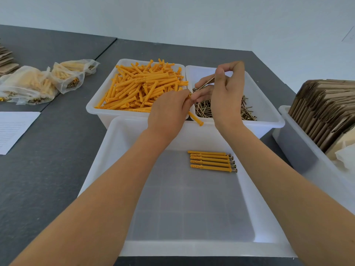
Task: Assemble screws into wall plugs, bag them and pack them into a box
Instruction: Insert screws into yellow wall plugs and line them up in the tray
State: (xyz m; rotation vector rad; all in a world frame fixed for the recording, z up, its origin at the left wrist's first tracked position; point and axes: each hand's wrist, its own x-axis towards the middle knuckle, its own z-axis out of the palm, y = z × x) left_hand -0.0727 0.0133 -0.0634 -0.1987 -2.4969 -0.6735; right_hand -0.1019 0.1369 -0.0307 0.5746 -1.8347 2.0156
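My left hand [169, 110] grips an orange wall plug [196, 118] whose lower end sticks out below the fist, over the gap between the two back bins. My right hand [224, 93] pinches a brass screw [206, 83] with its tip at the plug's upper opening. Several finished plug-and-screw pairs [211, 161] lie side by side in the near white tray [107, 156]. The back left bin [94, 108] holds a heap of loose orange plugs [142, 87]. The back right bin [269, 114] holds loose screws [203, 110].
Clear bags [38, 83] filled with assembled plugs lie on the grey table at the left, near a sheet of paper [13, 129]. A white bin at the right [299, 150] holds flattened cardboard boxes [324, 110]. More flat cardboard [5, 62] lies at the far left.
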